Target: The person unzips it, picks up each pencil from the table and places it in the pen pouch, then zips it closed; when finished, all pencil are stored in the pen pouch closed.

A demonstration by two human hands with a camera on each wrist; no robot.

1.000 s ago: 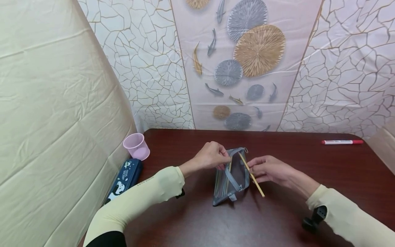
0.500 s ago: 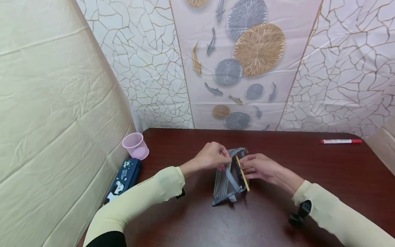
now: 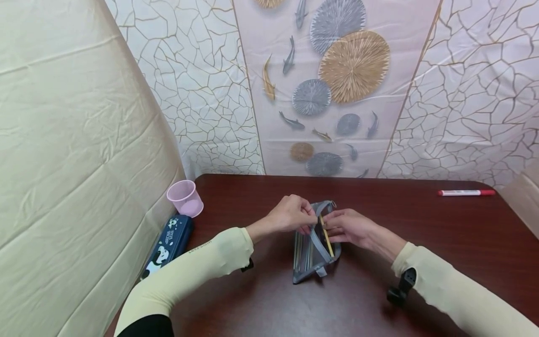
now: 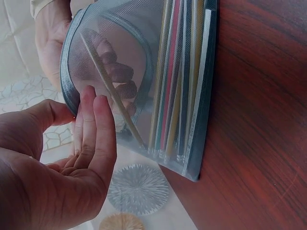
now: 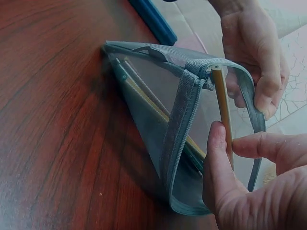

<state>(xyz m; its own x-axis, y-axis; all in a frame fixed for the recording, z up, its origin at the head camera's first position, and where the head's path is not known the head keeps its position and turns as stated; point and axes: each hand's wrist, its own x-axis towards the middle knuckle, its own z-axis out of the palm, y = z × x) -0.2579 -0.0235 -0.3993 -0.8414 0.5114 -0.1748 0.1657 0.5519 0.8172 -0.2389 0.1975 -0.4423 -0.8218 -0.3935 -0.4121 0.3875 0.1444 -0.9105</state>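
A grey mesh zip pouch (image 3: pixel 304 267) stands on the table with its mouth spread. My left hand (image 3: pixel 290 214) pinches one zipped edge of that mouth between thumb and fingers. Between thumb and fingertips, my right hand (image 3: pixel 353 229) holds a yellow pencil (image 3: pixel 327 238) at the opening. The right wrist view shows the pencil's near end (image 5: pixel 219 76) just inside the zipped rim. Through the mesh in the left wrist view, several pencils (image 4: pixel 175 86) in different colours lie along the pouch's bottom. Right-hand fingers show behind the mesh there.
At the left edge of the dark wooden table (image 3: pixel 252 299) stand a pink cup (image 3: pixel 185 199) and a navy pencil case (image 3: pixel 168 245) with a panda print. A red-and-white marker (image 3: pixel 466 193) lies at the back right. Patterned cloth hangs behind the table.
My right hand has moved left with the yellow pencil, from beside the pouch to within its mouth. The left hand keeps its pinch on the rim almost unmoved.
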